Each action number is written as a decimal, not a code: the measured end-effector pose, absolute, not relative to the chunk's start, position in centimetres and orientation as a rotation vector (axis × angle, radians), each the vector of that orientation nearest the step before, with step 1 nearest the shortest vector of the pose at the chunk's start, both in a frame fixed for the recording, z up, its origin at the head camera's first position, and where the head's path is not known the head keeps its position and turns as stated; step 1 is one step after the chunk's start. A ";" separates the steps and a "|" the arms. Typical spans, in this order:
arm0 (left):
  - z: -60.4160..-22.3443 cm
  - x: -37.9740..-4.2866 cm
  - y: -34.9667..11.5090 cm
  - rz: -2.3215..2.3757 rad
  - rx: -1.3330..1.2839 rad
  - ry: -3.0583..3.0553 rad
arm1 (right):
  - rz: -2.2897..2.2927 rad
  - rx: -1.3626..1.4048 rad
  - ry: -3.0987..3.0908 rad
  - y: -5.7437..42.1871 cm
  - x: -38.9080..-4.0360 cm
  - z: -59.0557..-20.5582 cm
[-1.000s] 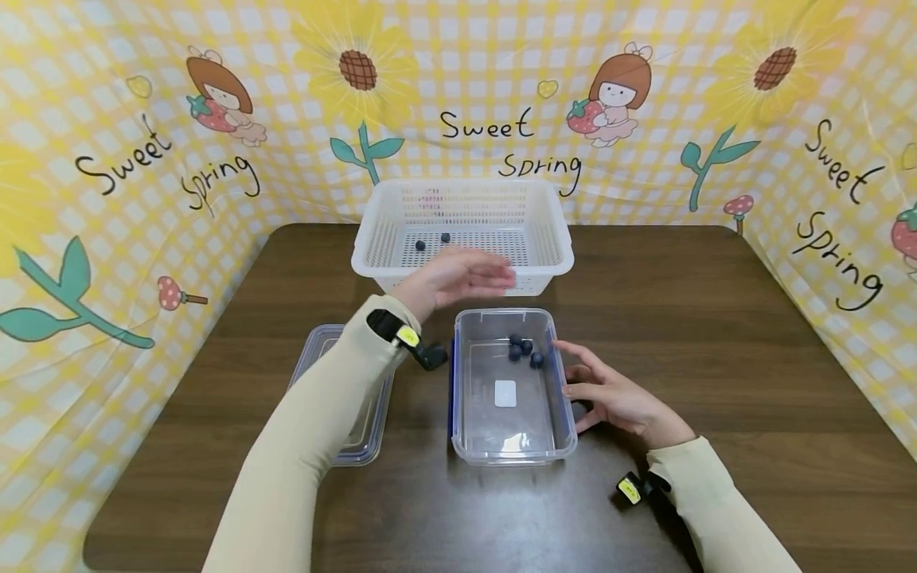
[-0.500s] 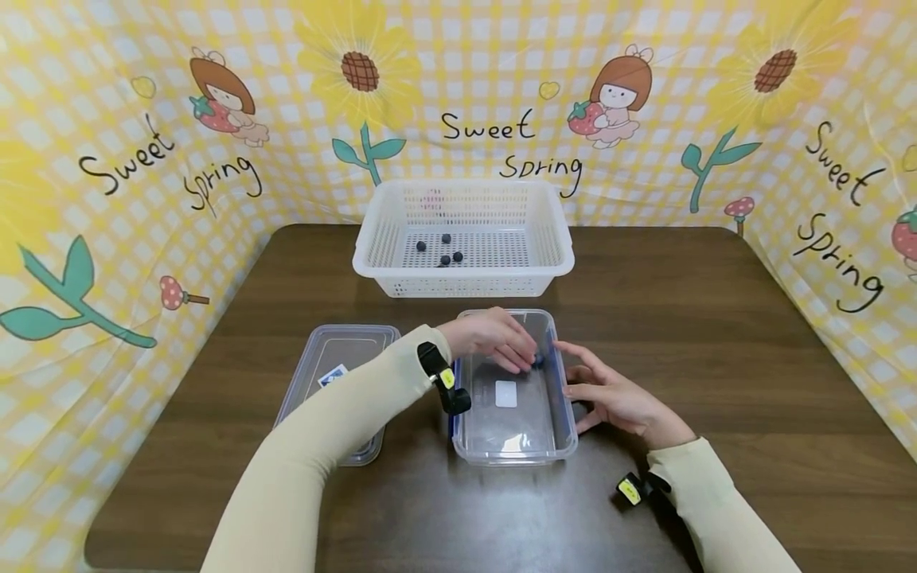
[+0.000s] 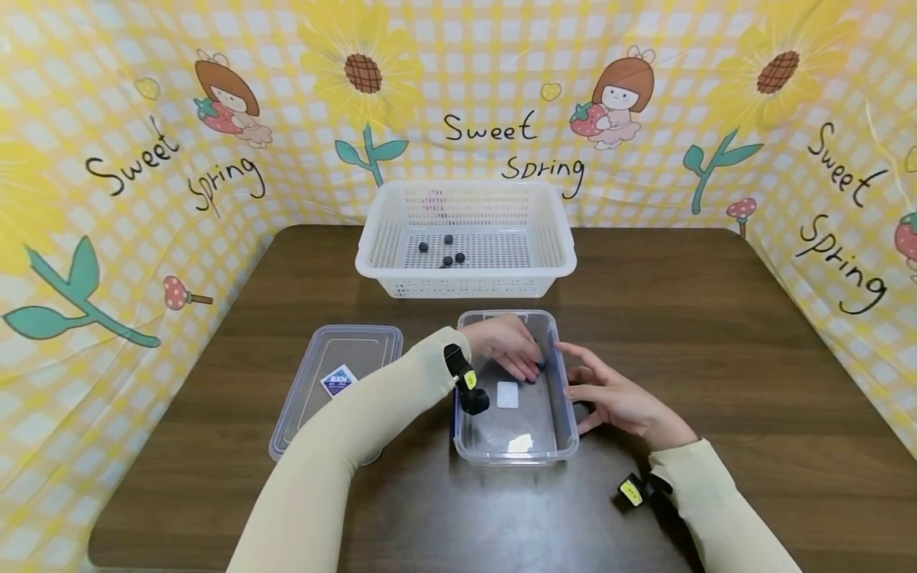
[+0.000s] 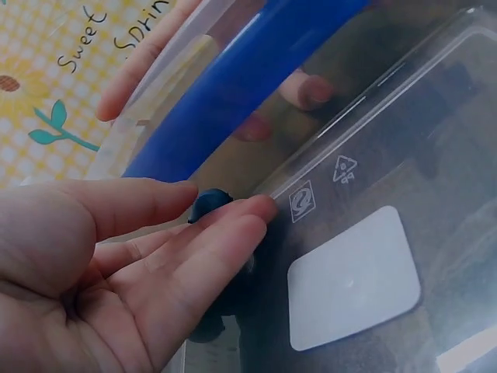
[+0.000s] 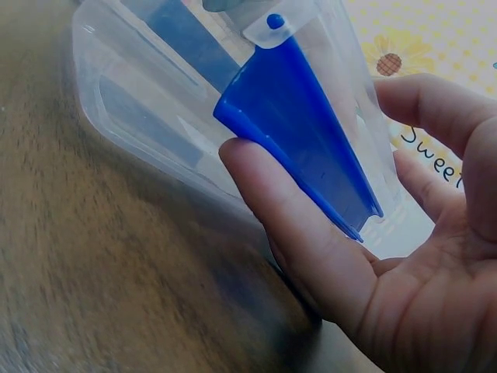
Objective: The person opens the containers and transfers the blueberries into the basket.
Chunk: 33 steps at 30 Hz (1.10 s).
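on my feed a dark berry (image 4: 210, 205) is in the clear box (image 3: 516, 458), btwn thumb & fingertips of the left hand (image 3: 507, 346), gap narrow — can't tell if it's gripped. more dark shapes (image 4: 208, 330) below, too hidden to count. right hand (image 3: 623, 402), fingers fairly straight, touches the box's outer side, thumb at the blue clip (image 5: 295, 132) — prob. steadying it. basket (image 3: 466, 285) behind has at least 4 berries (image 3: 460, 258). lid (image 3: 304, 398) lies on the table (image 3: 680, 318), prob. off for access.
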<state>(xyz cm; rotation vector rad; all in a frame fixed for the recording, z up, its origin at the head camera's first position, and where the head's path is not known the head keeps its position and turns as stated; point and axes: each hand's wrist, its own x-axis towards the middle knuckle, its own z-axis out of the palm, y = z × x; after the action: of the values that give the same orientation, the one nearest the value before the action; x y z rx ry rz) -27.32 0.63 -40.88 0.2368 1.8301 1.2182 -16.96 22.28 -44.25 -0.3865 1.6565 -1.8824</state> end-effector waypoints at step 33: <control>-37.4 -28.2 -1.8 1.394 0.311 1.727 | -1.876 -0.379 1.657 22.4 -17.0 -44.2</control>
<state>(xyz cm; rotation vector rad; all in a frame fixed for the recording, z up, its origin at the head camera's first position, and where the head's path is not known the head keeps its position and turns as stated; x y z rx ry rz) -28.18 -1.79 -37.45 0.3112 1.7274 1.3938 -17.03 22.38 -44.16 -0.3789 1.6569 -1.8764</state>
